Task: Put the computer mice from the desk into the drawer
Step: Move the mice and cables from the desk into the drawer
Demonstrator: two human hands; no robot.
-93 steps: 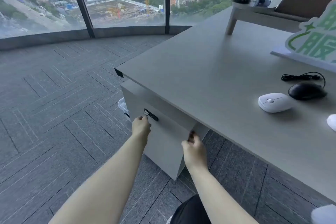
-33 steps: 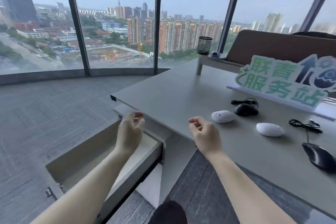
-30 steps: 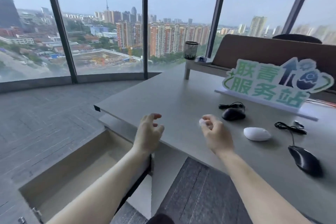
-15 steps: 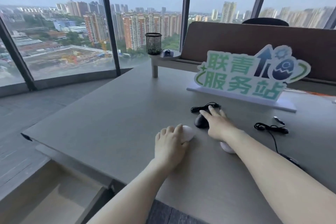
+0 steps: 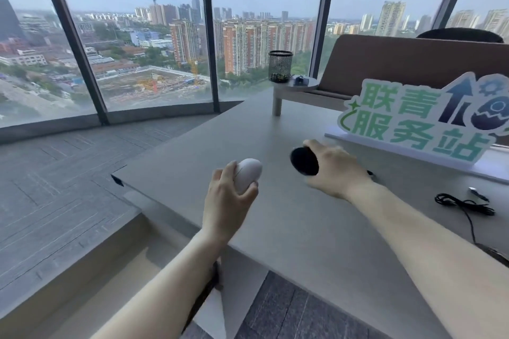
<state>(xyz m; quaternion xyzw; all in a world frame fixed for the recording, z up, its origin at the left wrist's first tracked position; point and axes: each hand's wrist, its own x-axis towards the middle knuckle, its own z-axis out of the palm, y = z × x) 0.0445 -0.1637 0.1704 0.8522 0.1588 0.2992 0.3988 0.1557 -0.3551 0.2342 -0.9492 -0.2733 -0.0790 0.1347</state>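
Floor-to-ceiling windows back the desk [image 5: 275, 228]. Your left hand [image 5: 225, 201] grips a white mouse [image 5: 248, 175]; your right hand [image 5: 334, 168] grips a black mouse [image 5: 304, 161]. Neither is yet in the open drawer [image 5: 91, 292] (lower left). Another corded mouse [image 5: 498, 254] remains.

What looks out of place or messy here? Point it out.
Nothing is damaged or spilled. The only untidy thing is a loose black cable trailing over the desk to a mouse at the right edge. Each hand holds a mouse; the drawer stands open, as the task needs.
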